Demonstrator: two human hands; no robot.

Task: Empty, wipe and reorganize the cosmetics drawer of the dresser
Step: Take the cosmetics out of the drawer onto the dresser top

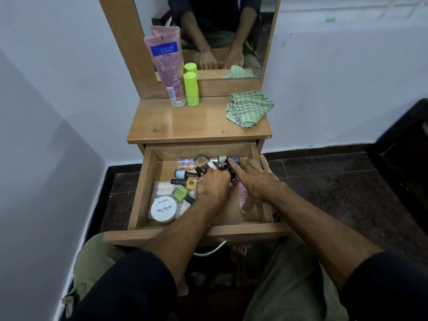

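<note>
On top: 1 pink tube, 1 green bottle, 1 cloth; in drawer: 1 nail-polish-wipes tub.

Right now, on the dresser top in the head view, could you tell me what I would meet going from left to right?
Pink tube → green bottle → striped cloth.

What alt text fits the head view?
Both bare hands, left hand and right hand, reach into the open wooden drawer among small nail polish bottles. On the dresser top stand a pink tube, a lime-green bottle and a green striped cloth.
</note>
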